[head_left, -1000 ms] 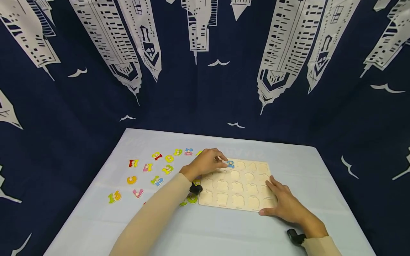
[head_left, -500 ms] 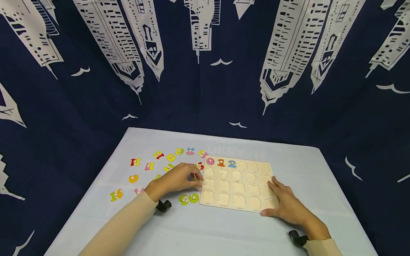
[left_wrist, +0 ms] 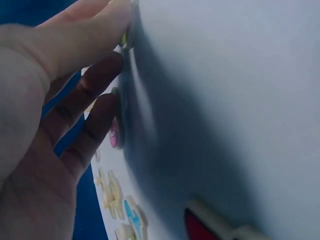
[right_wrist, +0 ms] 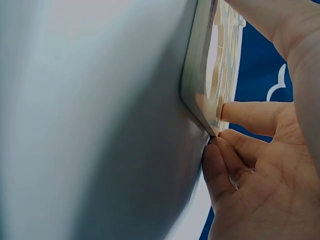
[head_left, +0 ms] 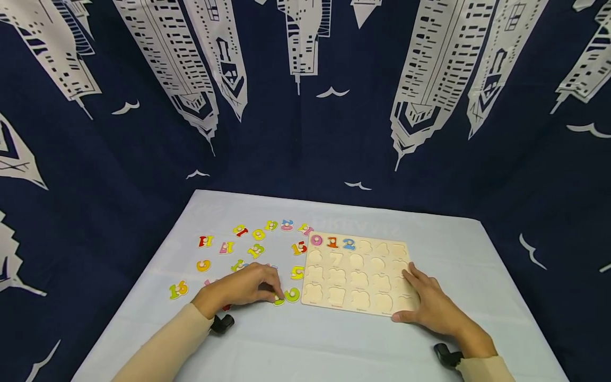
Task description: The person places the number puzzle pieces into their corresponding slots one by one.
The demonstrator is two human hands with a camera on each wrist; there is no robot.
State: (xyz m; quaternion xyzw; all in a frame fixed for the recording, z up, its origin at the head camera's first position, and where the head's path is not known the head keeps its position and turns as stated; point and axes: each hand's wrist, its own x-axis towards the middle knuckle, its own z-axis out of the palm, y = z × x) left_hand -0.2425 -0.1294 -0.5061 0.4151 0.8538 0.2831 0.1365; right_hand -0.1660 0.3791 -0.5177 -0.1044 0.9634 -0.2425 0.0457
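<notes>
My left hand (head_left: 245, 285) pinches a small green number puzzle piece (head_left: 279, 302) low over the table, with thumb and index finger at it; the fingers hide most of the piece. Just right of it lies another green number piece (head_left: 292, 295). The wooden number puzzle board (head_left: 348, 288) lies flat, with a pink 0 (head_left: 316, 240), a red-orange 1 (head_left: 332, 242) and a blue 2 (head_left: 349, 244) in its far row. My right hand (head_left: 431, 305) rests at the board's near right corner, thumb at the front edge and fingers spread along the right side.
Loose number pieces are scattered left of the board, among them a yellow 5 (head_left: 297, 272), a red 15 (head_left: 299, 248) and a 16 (head_left: 179, 289). The white table (head_left: 334, 350) backs onto a dark blue printed cloth (head_left: 296, 148).
The blue 2 was let go in the board's far row. My left hand moved left and then toward me, down to the green piece. The right hand stayed at the board's corner.
</notes>
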